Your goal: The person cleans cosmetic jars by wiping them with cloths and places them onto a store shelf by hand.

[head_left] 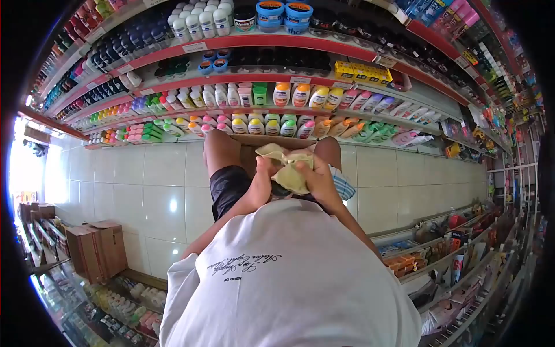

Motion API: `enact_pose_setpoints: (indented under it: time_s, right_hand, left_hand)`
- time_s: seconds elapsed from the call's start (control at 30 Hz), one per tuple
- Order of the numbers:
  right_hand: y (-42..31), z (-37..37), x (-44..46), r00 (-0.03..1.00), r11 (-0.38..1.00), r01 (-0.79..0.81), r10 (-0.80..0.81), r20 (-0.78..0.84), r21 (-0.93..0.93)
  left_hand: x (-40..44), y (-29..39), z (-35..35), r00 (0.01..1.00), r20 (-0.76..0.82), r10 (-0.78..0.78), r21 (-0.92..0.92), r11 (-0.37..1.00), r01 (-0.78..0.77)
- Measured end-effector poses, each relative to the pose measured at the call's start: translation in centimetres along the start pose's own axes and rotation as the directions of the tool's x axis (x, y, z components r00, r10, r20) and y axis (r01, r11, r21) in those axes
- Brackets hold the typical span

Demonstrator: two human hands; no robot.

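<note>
Both hands meet in front of my body, above my lap. A crumpled pale yellow-green cloth (292,176) is bunched between them, with part of it rising at the upper left. My left hand (264,178) grips the cloth from the left side. On the right side, my right hand (315,175) presses its thumb on the cloth. Something dark shows just below the cloth, too hidden to make out. A blue and white checked cloth (342,184) lies by my right thigh.
Ahead stands a shelf (266,77) with rows of bottles (281,94), tubs (270,14) and yellow boxes (363,73). A cardboard box (96,250) sits on the tiled floor (156,173) at the left. More stocked shelves (439,266) stand behind on both sides.
</note>
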State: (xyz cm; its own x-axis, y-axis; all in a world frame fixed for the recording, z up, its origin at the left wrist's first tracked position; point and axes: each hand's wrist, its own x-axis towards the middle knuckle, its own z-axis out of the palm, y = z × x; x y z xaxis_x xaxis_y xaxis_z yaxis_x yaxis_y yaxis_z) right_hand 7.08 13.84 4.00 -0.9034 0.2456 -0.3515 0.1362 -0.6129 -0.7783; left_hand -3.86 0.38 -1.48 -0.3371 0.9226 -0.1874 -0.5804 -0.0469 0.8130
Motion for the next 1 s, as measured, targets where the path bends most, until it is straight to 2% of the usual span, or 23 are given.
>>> enact_pose_setpoints:
  time_s: [0.03,0.07,0.1,0.13,0.17,0.23,0.27,0.3,0.37,0.4,0.43,0.5,0.53,0.57,0.63,0.67,0.73,0.77,0.83,0.87,0.9,0.97,1.0]
  right_hand:
    - [-0.3,0.4,-0.2,1.0,1.0,0.0,0.0,0.0,-0.001]
    - [-0.6,0.7,0.0,0.95,0.907,0.306,-0.269,0.159,-0.29]
    - [-0.8,1.1,0.0,0.81,0.647,0.587,-0.45,0.378,-0.488]
    - [-0.8,1.7,0.1,0.808,0.521,0.586,-0.432,0.401,-0.621]
    - [-0.7,1.7,0.1,0.806,0.515,0.588,-0.438,0.399,-0.624]
    - [-0.4,1.1,0.4,0.827,0.525,0.561,-0.388,0.407,-0.64]
    - [0.0,0.7,0.5,0.873,0.629,0.487,-0.367,0.321,-0.606]
    - [0.2,0.4,0.7,0.87,0.623,0.493,-0.369,0.328,-0.607]
    - [0.7,0.0,0.6,0.939,0.771,0.337,-0.313,0.14,-0.54]
    - [0.7,0.1,0.5,0.942,0.838,0.332,-0.316,0.112,-0.432]
    - [0.6,0.2,0.4,0.942,0.838,0.332,-0.315,0.113,-0.433]
    - [0.1,0.4,0.0,0.851,0.679,0.526,-0.415,0.323,-0.512]
    - [-0.8,1.4,-0.6,0.842,0.615,0.537,-0.36,0.401,-0.577]
    - [-0.9,1.4,-0.5,0.843,0.612,0.537,-0.359,0.402,-0.58]
    - [-1.1,1.5,-0.5,0.822,0.445,0.569,-0.335,0.461,-0.691]
    - [-0.8,1.1,-0.3,0.82,0.439,0.573,-0.328,0.47,-0.692]
    - [-0.2,0.6,-0.1,0.891,0.684,0.451,-0.381,0.246,-0.574]
    - [-0.2,0.4,-0.2,0.891,0.681,0.451,-0.375,0.255,-0.577]
    - [-1.2,1.1,-0.7,0.926,0.746,0.359,-0.358,0.116,-0.562]
    - [-0.7,0.8,-0.9,0.948,0.871,0.308,-0.314,0.049,-0.383]
    - [-0.9,1.0,-0.7,0.949,0.867,0.309,-0.311,0.061,-0.39]
    - [-1.2,1.6,-0.5,0.714,0.507,0.695,-0.569,0.408,-0.51]
    - [-2.1,2.1,-1.1,0.743,0.345,0.65,-0.477,0.47,-0.677]
  left_hand:
    - [0.2,-0.1,0.0,1.0,0.0,0.001,-0.001,1.0,-0.001]
    - [0.8,-0.3,0.0,0.994,-0.03,0.101,0.122,0.988,-0.097]
    - [1.2,-0.6,0.1,0.978,-0.046,0.201,0.245,0.952,-0.184]
    - [1.5,-0.9,0.3,0.978,-0.113,0.175,0.127,0.979,-0.16]
    - [1.2,-1.0,0.2,0.979,-0.105,0.177,0.128,0.978,-0.163]
    - [-0.3,2.0,2.1,0.995,-0.1,0.019,0.181,0.984,-0.001]
    - [0.0,0.3,0.5,1.0,0.011,0.029,0.03,0.999,-0.03]
    - [0.2,0.6,0.5,0.999,0.011,0.038,0.032,0.999,-0.038]
    - [0.5,1.0,0.9,0.986,0.039,0.161,0.107,0.981,-0.165]
    - [0.6,0.7,0.8,0.983,0.035,0.179,0.109,0.977,-0.182]
    - [0.8,0.2,0.6,0.983,0.034,0.181,0.109,0.977,-0.184]
    - [1.2,-0.7,0.5,0.977,0.003,0.213,0.069,0.975,-0.213]
    - [0.4,1.1,1.7,0.988,-0.064,0.139,0.181,0.976,-0.125]
    - [0.1,2.0,2.3,0.988,-0.063,0.141,0.178,0.976,-0.128]
    - [-0.4,2.7,3.0,0.995,-0.001,0.103,0.204,0.974,-0.101]
    - [-0.2,2.4,2.9,0.993,-0.006,0.114,0.2,0.974,-0.111]
    - [0.3,1.4,2.4,0.972,0.011,0.234,0.081,0.969,-0.234]
    - [0.4,0.9,2.2,0.956,0.014,0.292,0.019,0.956,-0.292]
    - [0.0,1.8,3.1,0.962,0.013,0.272,-0.076,0.96,-0.27]
    - [-0.4,2.4,3.6,0.967,-0.034,0.252,-0.129,0.959,-0.254]
    - [-0.6,2.8,3.9,0.971,-0.078,0.227,-0.183,0.954,-0.238]
    - [-0.2,2.1,3.1,0.953,-0.068,0.296,-0.134,0.944,-0.303]
    - [-0.2,1.8,2.7,0.965,-0.009,0.262,-0.081,0.962,-0.262]
